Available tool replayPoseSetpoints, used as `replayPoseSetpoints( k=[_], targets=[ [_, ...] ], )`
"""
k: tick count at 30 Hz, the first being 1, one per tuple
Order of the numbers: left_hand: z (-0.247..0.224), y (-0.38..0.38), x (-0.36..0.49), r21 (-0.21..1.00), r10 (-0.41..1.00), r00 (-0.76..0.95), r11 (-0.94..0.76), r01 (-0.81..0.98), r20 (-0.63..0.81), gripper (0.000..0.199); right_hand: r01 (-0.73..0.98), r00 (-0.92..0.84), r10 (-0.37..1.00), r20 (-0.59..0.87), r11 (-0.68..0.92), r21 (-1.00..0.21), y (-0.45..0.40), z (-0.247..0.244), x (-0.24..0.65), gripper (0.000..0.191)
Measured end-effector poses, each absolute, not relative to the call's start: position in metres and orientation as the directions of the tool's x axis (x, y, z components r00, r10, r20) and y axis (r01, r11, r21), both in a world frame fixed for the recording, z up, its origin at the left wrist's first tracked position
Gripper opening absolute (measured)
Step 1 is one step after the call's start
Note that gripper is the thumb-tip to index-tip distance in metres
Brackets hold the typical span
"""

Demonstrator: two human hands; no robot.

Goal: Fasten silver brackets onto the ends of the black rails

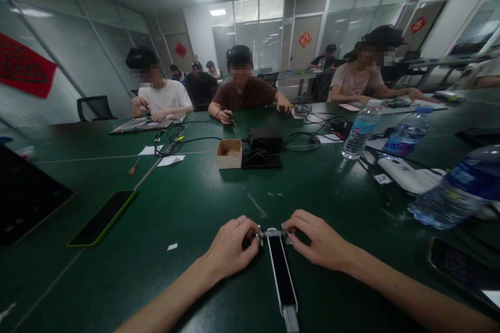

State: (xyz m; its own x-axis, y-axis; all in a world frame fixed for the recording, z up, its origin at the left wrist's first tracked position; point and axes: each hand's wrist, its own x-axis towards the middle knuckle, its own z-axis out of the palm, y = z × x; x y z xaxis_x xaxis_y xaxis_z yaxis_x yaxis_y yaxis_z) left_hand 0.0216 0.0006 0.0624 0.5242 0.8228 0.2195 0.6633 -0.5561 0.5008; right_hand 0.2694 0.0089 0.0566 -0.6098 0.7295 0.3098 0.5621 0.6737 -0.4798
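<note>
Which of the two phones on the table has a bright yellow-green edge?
The left phone, lying to the left of the left hand; the right phone, at the picture's right edge, shows no such colour.

Two hands (236, 243) gripping metal-ended device (280, 265), green table (175, 229)

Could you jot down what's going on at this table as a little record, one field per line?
Left hand: fingers pinching the left end of a metal bar
Right hand: fingers at the bar's right end
Below the bar: long frame with black strip
Left side: phone, lying flat
Ahead: open box
Right side: three bottles
Table: green
</note>
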Motion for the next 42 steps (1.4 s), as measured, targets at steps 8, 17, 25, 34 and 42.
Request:
replayPoseSetpoints(
  k=[8, 17, 25, 34, 42],
  targets=[
    [0.0614, 0.0011, 0.0206, 0.484, 0.819, 0.532, -0.563, 0.67, 0.216, 0.013, 0.573, -0.614, 0.741, 0.271, 0.655, -0.492, 0.0081, 0.0557, 0.2708, 0.016],
    [0.0627, 0.0011, 0.0204, 0.49, 0.829, 0.523, -0.545, 0.68, 0.196, 0.012, 0.565, -0.615, 0.734, 0.288, 0.665, -0.489, 0.0084, 0.0565, 0.27, 0.015],
    [0.0607, 0.0017, 0.0205, 0.471, 0.83, 0.523, -0.545, 0.693, 0.191, 0.013, 0.566, -0.616, 0.734, 0.285, 0.664, -0.488, 0.0085, 0.0542, 0.2713, 0.014],
    [0.059, 0.002, 0.0198, 0.473, 0.826, 0.524, -0.554, 0.685, 0.208, 0.012, 0.57, -0.616, 0.739, 0.274, 0.658, -0.492, 0.008, 0.0589, 0.27, 0.014],
    [0.0613, 0.0013, 0.0207, 0.472, 0.853, 0.488, -0.512, 0.717, 0.184, 0.014, 0.571, -0.611, 0.738, 0.287, 0.662, -0.485, 0.0075, 0.0606, 0.2691, 0.015]
  ],
)
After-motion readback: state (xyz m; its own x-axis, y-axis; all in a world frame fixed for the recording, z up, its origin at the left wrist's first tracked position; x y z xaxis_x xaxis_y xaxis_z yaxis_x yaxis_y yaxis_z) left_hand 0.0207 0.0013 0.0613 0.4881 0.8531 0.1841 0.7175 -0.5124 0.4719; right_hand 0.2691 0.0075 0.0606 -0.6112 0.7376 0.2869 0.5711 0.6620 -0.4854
